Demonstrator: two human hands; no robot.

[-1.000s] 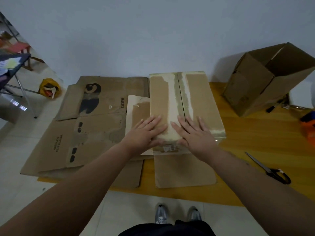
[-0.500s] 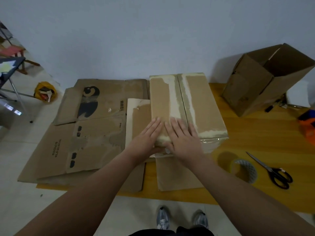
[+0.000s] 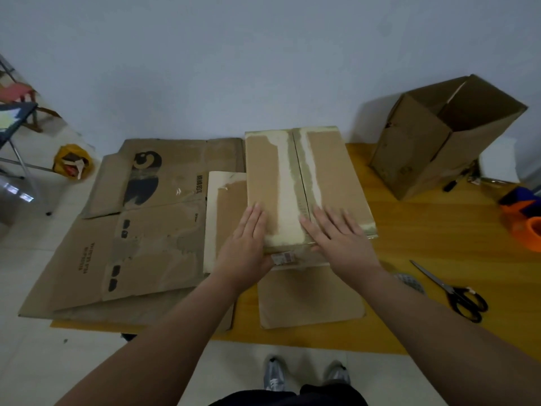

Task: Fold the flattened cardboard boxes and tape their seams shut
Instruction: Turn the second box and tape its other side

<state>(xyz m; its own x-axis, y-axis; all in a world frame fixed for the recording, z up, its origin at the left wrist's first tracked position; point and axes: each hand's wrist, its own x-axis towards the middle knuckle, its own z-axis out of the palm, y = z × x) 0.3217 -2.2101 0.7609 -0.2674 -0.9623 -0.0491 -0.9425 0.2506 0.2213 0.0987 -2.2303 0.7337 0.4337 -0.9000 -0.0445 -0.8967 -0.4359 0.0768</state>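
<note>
Pressing on the folded box at its near end, the left hand and right hand lie open, fingers straight, either side of its centre seam, seemingly holding the flaps shut. Taping likely follows: the tape roll sits right of the box, by the scissors. Flattened boxes lie left of it on the wooden table, with a pale wall behind.

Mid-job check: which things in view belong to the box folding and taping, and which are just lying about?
For the job: folded box, with left hand and right hand flat on top; flattened cardboard; tape roll; scissors; open box by the wall.
Lying about: yellow bag on the floor; black pen; orange thing at far right.
</note>
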